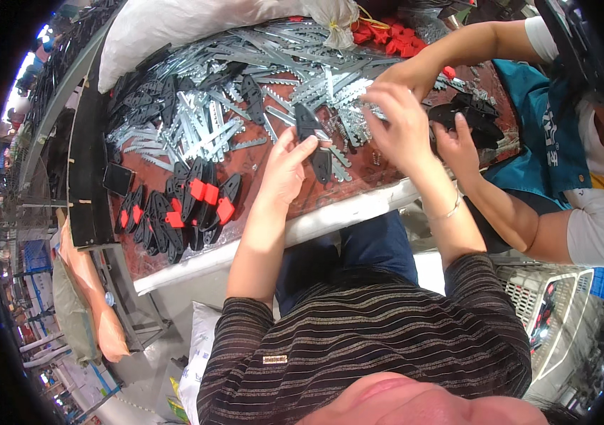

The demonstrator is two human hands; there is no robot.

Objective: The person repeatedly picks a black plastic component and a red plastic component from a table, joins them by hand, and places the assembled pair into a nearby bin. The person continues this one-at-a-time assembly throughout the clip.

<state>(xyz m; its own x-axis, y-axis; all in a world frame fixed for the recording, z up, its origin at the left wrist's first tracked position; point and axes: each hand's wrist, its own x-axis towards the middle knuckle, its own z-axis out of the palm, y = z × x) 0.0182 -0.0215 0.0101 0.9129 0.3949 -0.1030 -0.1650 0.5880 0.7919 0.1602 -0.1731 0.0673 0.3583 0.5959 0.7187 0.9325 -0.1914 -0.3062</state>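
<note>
While the left hand pinches a black plastic piece over the bench, the right hand hovers to that piece's right, thumb and fingers apart. Metal strips lie left of the piece, red-tabbed black parts nearer the wearer.

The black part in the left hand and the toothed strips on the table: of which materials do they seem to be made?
The black part in the left hand: probably moulded plastic, satin finish, judging by its even colour and soft sheen; coated metal is possible. The toothed strips: likely steel, bare or plated, from their thin, silvery, bright-glinting faces.
</note>
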